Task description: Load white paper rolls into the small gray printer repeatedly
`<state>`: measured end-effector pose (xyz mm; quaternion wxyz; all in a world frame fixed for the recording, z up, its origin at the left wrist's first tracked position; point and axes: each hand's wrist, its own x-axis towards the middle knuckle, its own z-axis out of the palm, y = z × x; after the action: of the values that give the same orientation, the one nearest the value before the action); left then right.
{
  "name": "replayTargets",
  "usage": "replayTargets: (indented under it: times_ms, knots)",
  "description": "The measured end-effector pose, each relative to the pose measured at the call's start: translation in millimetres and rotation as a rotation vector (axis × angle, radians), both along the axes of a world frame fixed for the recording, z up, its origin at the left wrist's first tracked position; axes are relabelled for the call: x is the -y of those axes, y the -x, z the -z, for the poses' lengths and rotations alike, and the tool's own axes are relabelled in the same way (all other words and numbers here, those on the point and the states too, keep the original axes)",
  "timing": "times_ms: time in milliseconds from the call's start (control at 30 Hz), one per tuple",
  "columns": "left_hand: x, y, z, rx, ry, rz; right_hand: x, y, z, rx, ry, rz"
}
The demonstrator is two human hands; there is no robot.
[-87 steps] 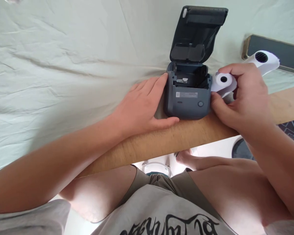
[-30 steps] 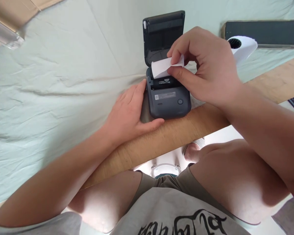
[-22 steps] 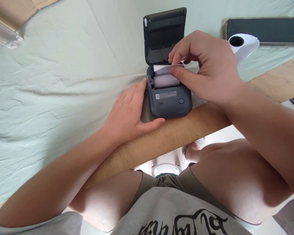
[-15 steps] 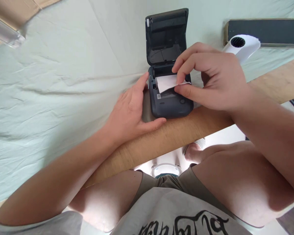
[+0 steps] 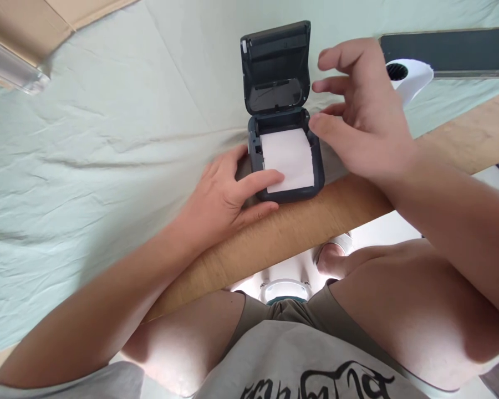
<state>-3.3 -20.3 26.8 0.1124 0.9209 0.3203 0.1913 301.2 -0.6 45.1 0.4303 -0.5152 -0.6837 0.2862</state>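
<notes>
A small dark portable thermal printer (image 5: 319, 174) stands at the table's front edge with its lid (image 5: 276, 66) swung up. A white strip of paper (image 5: 291, 152) comes out of its roll bay and lies flat over the front of the body. My left hand (image 5: 220, 191) grips the printer from the left side, one digit pressing on the paper and another along the front edge. Off the printer's right side, my right hand (image 5: 363, 113) is open, its fingers curved and apart, holding nothing. Its thumb tip is close to the bay's upper right corner.
Beyond my right hand lies a paper roll (image 5: 413, 77) with a dark core and a loose end. Behind it rests a phone (image 5: 469, 51). Cardboard (image 5: 33, 27) and a clear plastic piece (image 5: 16, 66) sit at the far left. A pale green cloth (image 5: 128, 111) covers the table.
My right hand has let go of the paper's end and moved up and right. The paper now lies flat over the printer's front, and a digit of my left hand has come down on it.
</notes>
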Motion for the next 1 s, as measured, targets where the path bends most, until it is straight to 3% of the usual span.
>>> replayTargets:
  times_ms: [167,367,500,733,1000]
  knots:
    - [-0.2,-1.2,-1.8,-0.039,0.023,0.002,-3.1,4.8,-1.7,-0.062,0.060,-0.126]
    - [-1.0,-2.6,-2.3,-0.020,0.019,0.021,-7.5,3.2,0.4,-0.214,-0.033,0.002]
    - [-1.8,-1.7,-3.3,-0.030,0.037,0.007,-6.8,2.6,2.8,-0.183,0.028,0.049]
    - [-3.3,1.5,-11.3,0.005,0.121,0.001,-8.2,3.4,2.1,-0.050,0.107,-0.141]
    - [-5.9,0.3,-13.1,0.005,0.160,-0.033,-14.2,2.7,-2.4,-0.075,0.201,-0.148]
